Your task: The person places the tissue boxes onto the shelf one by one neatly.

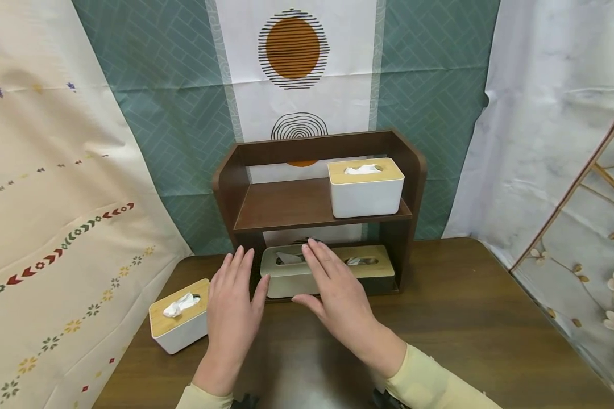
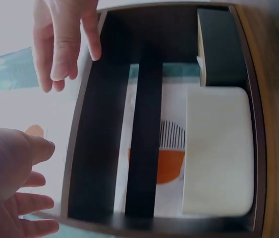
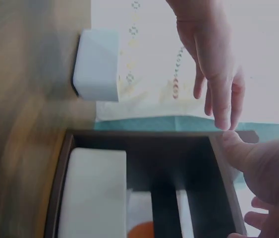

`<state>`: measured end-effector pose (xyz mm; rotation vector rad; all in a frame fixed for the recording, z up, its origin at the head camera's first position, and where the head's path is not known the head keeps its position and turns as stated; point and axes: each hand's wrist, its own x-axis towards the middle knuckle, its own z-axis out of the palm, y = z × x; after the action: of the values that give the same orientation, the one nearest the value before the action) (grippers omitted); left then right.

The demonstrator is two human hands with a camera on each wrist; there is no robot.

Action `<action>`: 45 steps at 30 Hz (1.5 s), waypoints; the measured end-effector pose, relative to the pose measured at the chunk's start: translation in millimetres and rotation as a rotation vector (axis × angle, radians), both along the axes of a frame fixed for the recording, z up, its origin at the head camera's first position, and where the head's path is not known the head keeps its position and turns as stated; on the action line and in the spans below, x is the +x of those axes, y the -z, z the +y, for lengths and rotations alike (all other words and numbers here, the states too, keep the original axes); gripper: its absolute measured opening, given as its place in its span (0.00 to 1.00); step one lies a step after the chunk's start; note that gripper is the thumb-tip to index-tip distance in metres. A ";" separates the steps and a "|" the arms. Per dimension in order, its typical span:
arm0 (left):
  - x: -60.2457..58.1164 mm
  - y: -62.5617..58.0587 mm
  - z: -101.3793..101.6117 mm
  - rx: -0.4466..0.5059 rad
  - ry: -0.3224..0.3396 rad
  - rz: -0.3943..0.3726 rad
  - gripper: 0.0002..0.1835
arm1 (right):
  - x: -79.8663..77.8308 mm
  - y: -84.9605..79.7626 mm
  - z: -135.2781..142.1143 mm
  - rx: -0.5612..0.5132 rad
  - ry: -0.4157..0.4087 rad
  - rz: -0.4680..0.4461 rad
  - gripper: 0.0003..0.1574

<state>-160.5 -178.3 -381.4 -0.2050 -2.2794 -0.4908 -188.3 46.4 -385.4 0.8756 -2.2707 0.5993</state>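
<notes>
My left hand and right hand are raised in front of a dark wooden shelf, fingers straight, apart and holding nothing. A grey-green tissue box sits on the lower shelf, partly hidden by my right hand. Beside it is a dark tissue box with a wood-coloured lid. A white tissue box with a wood-coloured lid stands on the upper shelf's right side. Nearest my left hand, another white tissue box rests on the table, its right end behind that hand. Both hands appear in each wrist view.
The two-tier shelf stands at the back of the brown table. Patterned cloths hang behind and at both sides, including a cream cloth on the left and a floral one on the right.
</notes>
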 end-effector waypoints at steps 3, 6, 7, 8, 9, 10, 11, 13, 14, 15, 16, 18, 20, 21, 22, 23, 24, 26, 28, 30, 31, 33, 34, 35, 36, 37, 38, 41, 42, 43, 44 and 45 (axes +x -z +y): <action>5.3 0.8 -11.3 0.013 -0.023 -0.005 0.34 | -1.3 3.6 -12.4 0.009 -0.038 -0.015 0.61; 10.0 2.6 -22.6 0.019 -0.044 -0.012 0.34 | -1.9 7.3 -24.2 0.025 -0.061 -0.032 0.60; 11.3 3.6 -26.3 0.020 -0.049 -0.009 0.34 | -2.2 8.7 -27.9 0.027 -0.068 -0.036 0.60; 12.3 4.6 -29.9 0.022 -0.055 -0.005 0.34 | -2.6 10.0 -31.5 0.029 -0.077 -0.041 0.59; 13.2 6.1 -33.4 0.022 -0.060 0.002 0.34 | -3.0 11.3 -34.9 0.031 -0.082 -0.048 0.59; 14.3 7.4 -36.7 0.021 -0.066 0.006 0.34 | -3.9 12.8 -38.3 0.032 -0.089 -0.048 0.59; 15.3 8.8 -40.0 0.021 -0.070 0.011 0.34 | -4.8 14.2 -41.5 0.034 -0.096 -0.045 0.59; 17.4 11.5 -46.3 0.023 -0.080 0.012 0.34 | -6.6 16.3 -47.7 0.034 -0.112 -0.037 0.58; 18.7 12.5 -49.1 0.024 -0.086 0.007 0.34 | -7.5 17.2 -50.7 0.037 -0.117 -0.036 0.58; 20.1 13.4 -52.0 0.025 -0.093 0.000 0.34 | -8.4 18.2 -53.6 0.039 -0.122 -0.035 0.58; 21.5 14.2 -54.4 0.028 -0.099 -0.009 0.34 | -9.3 19.1 -56.0 0.044 -0.126 -0.034 0.58; 23.4 15.8 -59.4 0.033 -0.114 -0.023 0.33 | -10.3 20.5 -60.7 0.053 -0.129 -0.042 0.58; 25.5 16.7 -64.2 0.031 -0.131 -0.032 0.33 | -11.5 22.2 -65.1 0.065 -0.132 -0.054 0.58; 26.1 17.3 -66.6 0.028 -0.138 -0.034 0.33 | -11.9 22.9 -67.2 0.071 -0.136 -0.058 0.57; 26.7 17.6 -68.8 0.025 -0.144 -0.036 0.33 | -12.3 23.5 -69.1 0.076 -0.139 -0.059 0.57; 27.2 17.9 -71.0 0.024 -0.150 -0.038 0.33 | -12.6 24.0 -71.0 0.079 -0.144 -0.060 0.56; 27.5 18.5 -73.3 0.025 -0.157 -0.042 0.34 | -12.9 24.5 -72.9 0.082 -0.149 -0.059 0.56; 28.5 18.7 -77.4 0.026 -0.166 -0.052 0.34 | -13.1 25.3 -76.4 0.089 -0.156 -0.060 0.55; 29.9 19.2 -81.3 0.031 -0.178 -0.064 0.34 | -13.1 25.9 -80.1 0.093 -0.162 -0.059 0.54; 31.3 20.1 -85.4 0.034 -0.188 -0.075 0.34 | -12.8 26.9 -83.6 0.103 -0.162 -0.061 0.54; 32.3 20.1 -87.1 0.034 -0.191 -0.078 0.34 | -12.6 27.2 -85.4 0.107 -0.162 -0.062 0.54; 33.7 21.3 -91.4 0.043 -0.200 -0.085 0.34 | -12.0 27.6 -89.0 0.120 -0.160 -0.063 0.53; 34.5 22.0 -93.6 0.049 -0.206 -0.091 0.34 | -11.5 27.8 -90.8 0.127 -0.160 -0.064 0.53; 35.3 22.9 -95.9 0.056 -0.214 -0.097 0.34 | -11.0 28.0 -92.8 0.137 -0.157 -0.067 0.53; 36.2 23.7 -98.1 0.065 -0.222 -0.105 0.34 | -10.4 28.0 -94.8 0.147 -0.154 -0.070 0.53; 37.1 24.9 -100.4 0.073 -0.231 -0.115 0.34 | -9.9 28.1 -96.8 0.157 -0.152 -0.070 0.53; 38.1 25.9 -102.5 0.081 -0.241 -0.126 0.34 | -9.5 28.2 -99.0 0.167 -0.151 -0.073 0.53; 40.3 28.8 -108.3 0.095 -0.262 -0.165 0.34 | -9.2 29.3 -105.4 0.187 -0.146 -0.074 0.53; 40.8 29.8 -110.0 0.098 -0.267 -0.178 0.34 | -9.3 30.1 -107.6 0.193 -0.146 -0.069 0.53; 41.4 30.9 -111.8 0.102 -0.271 -0.190 0.35 | -9.7 31.1 -109.8 0.196 -0.145 -0.059 0.53; 42.0 32.2 -113.6 0.106 -0.276 -0.200 0.35 | -10.1 32.2 -112.1 0.197 -0.149 -0.053 0.53; 42.4 33.6 -115.7 0.111 -0.281 -0.208 0.35 | -10.6 33.3 -114.4 0.198 -0.152 -0.043 0.53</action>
<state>-118.1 -293.9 -415.1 0.2290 -2.4225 -0.5074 -199.0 -68.0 -418.7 1.1495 -2.3454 0.4679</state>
